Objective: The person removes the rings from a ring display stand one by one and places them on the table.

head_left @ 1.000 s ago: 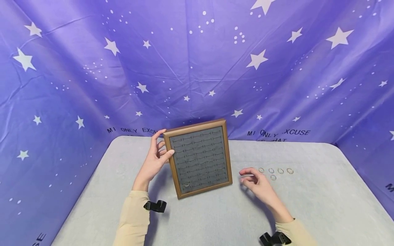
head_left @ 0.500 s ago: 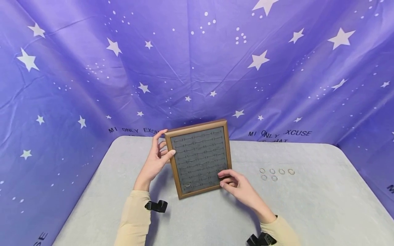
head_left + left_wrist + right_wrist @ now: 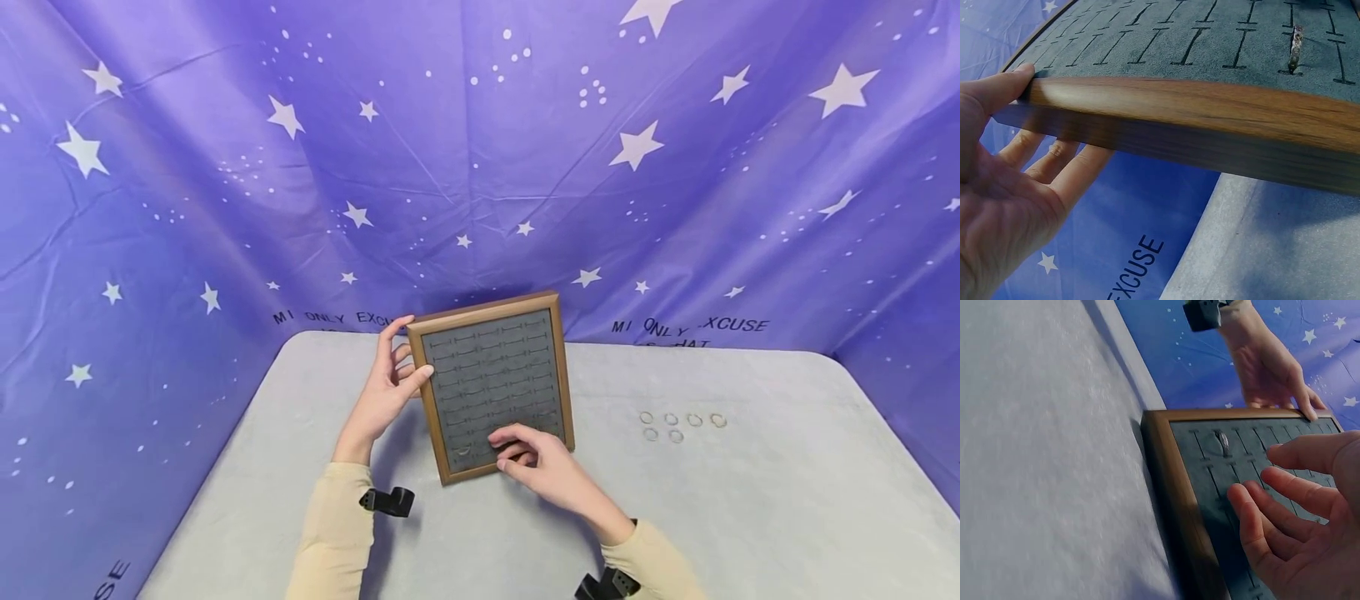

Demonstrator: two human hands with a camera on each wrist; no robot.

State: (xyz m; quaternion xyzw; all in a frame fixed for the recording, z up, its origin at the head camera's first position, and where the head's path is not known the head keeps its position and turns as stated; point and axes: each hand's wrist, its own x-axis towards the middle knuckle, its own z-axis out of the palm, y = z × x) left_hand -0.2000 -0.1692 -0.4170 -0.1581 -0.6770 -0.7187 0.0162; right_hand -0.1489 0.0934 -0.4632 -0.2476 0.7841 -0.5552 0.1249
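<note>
A wooden-framed ring display tray (image 3: 495, 375) with a dark grey slotted pad stands tilted on the table. My left hand (image 3: 382, 400) grips its left side, thumb on the front edge, other fingers behind. In the left wrist view, the thumb of the left hand (image 3: 1016, 181) lies over the brown frame (image 3: 1197, 115). One ring (image 3: 1296, 49) sits upright in a slot near the lower left corner. My right hand (image 3: 543, 467) hovers over the pad's lower part. Its fingers are loosely bent and apart in the right wrist view, with no ring visible between their fingertips (image 3: 1275, 453).
Several loose rings (image 3: 671, 419) lie in two rows on the grey table (image 3: 750, 500), right of the tray. A purple star-printed cloth (image 3: 465, 167) hangs behind the table and along its sides. Black wrist cameras (image 3: 390, 502) are strapped to both sleeves.
My right hand has moved left from beside the loose rings to the front of the tray's lower part. The left hand keeps its grip on the tray, which stays in place.
</note>
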